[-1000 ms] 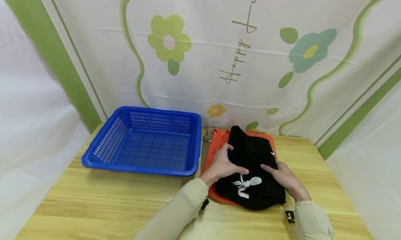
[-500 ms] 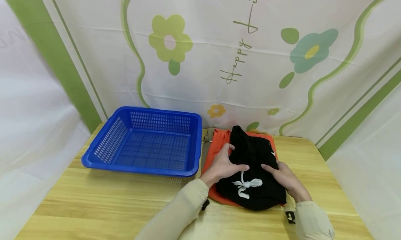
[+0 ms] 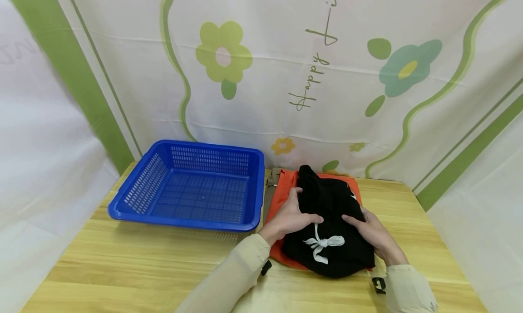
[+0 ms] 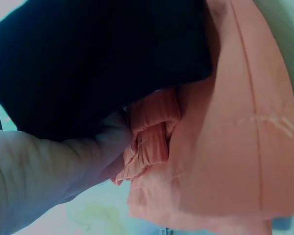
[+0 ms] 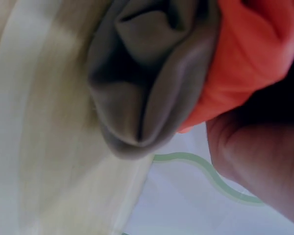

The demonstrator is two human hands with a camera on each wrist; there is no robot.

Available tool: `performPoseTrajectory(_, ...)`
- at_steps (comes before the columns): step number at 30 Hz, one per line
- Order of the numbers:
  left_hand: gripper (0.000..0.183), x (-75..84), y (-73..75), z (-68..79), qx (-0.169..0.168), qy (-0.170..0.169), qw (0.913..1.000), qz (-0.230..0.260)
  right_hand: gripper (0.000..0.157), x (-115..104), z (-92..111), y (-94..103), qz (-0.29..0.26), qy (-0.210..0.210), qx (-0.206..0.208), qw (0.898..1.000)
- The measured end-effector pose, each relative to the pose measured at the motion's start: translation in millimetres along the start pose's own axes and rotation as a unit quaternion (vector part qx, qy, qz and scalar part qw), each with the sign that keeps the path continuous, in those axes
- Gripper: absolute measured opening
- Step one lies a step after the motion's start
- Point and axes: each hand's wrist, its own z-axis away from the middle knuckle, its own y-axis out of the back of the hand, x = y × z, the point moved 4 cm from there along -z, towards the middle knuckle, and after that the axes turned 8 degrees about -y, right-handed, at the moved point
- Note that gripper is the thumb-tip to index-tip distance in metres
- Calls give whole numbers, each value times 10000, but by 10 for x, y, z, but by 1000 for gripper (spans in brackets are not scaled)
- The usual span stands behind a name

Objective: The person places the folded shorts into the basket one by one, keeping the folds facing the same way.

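Observation:
A folded black garment (image 3: 339, 251) with a white drawstring bow (image 3: 324, 242) lies on top of a folded orange garment (image 3: 286, 186). At its left edge my left hand (image 3: 291, 217) grips it, thumb on top and fingers curled at the side. My right hand (image 3: 373, 233) pinches the opposite edge, its thumb above and its fingers hidden below. The left wrist view shows gathered orange fabric (image 4: 154, 115) beside the left fingers. Beneath the orange one, a taupe garment (image 5: 152, 98) shows its rolled folds in the right wrist view.
A blue plastic basket (image 3: 261, 190) with slotted walls stands to the left of the pile, on the wooden table (image 3: 135, 267). A white printed cloth (image 3: 261, 100) hangs right behind the table. Small black pieces (image 3: 379, 285) show beside both wrists.
The far right corner of the black garment has shifted slightly left, baring a bit more orange. Both hands keep nearly the same hold. The head view has tilted a little.

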Motion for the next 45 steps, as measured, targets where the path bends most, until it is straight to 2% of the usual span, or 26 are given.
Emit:
performPoseTrajectory(3,107,16,-12,30,-179,-202,9983,-523,78,-10,16,4,-31,41,17,10000)
performPoseTrajectory(5,109,26,-15,53,-326,-407,9941,-954,77,-24,28,9,-65,129,22,9999)
performPoseTrajectory(8,107,49,-3,80,-505,-762,9877,-1265,76,-47,49,16,-95,287,38,9995)
performPoseTrajectory(11,105,60,24,97,-558,-936,9871,-1173,74,-67,77,12,-148,377,70,9992)
performPoseTrajectory(14,106,51,53,105,-470,-1039,9884,-999,73,-84,106,6,-114,428,126,9989)
performPoseTrajectory(21,105,52,147,147,-65,-918,9938,-624,71,-202,179,3,-33,601,246,9979)
performPoseTrajectory(25,106,95,199,202,129,-779,9957,-477,68,-306,242,17,194,790,522,9953)
performPoseTrajectory(30,108,117,251,253,316,-554,9979,103,65,-422,328,21,356,950,715,9923)
performPoseTrajectory(35,110,135,282,286,474,-216,9954,808,62,-514,405,25,338,1080,918,9893)
performPoseTrajectory(39,108,145,300,310,552,19,9891,1363,58,-573,448,29,207,1202,1031,9872)
performPoseTrajectory(43,102,132,301,326,409,224,9746,2191,55,-613,478,37,226,1278,1067,9858)
performPoseTrajectory(45,102,120,308,336,384,349,9707,2346,54,-627,492,44,253,1286,1054,9858)
